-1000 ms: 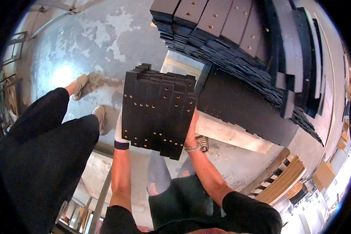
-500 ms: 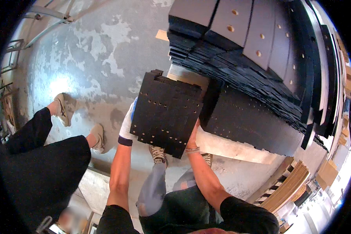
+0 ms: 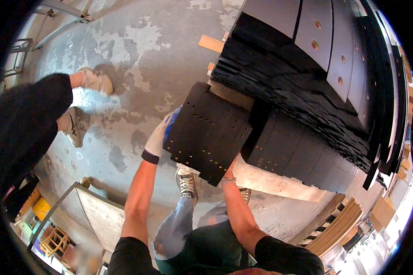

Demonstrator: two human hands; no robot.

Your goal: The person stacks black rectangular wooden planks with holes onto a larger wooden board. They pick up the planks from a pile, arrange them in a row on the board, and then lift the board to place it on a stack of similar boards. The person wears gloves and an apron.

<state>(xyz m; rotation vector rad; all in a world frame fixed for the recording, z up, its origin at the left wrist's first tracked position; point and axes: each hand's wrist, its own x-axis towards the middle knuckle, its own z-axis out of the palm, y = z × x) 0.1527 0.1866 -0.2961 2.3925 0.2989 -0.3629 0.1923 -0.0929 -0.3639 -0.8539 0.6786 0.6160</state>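
Between my two hands is a bundle of black boards set side by side, with rows of small drilled holes and stepped, uneven ends. My left hand, in a white and blue glove, grips its left edge; the fingers are partly hidden behind it. At the lower right edge my right hand holds on, a bracelet at the wrist, most of its fingers out of sight. Right of the bundle, similar black drilled boards lie in a row on a pale support. A dark gap separates the bundle from that row.
A tall pile of black boards rises at the far right. Pale wooden strips jut from its left side. Another person's legs stand at left, near a metal-framed panel. Brown sheets are stacked at lower right.
The bundle is tilted slightly more clockwise, still in both hands. The whole view has shifted, with the pile farther right. The other person has stepped away toward the far left.
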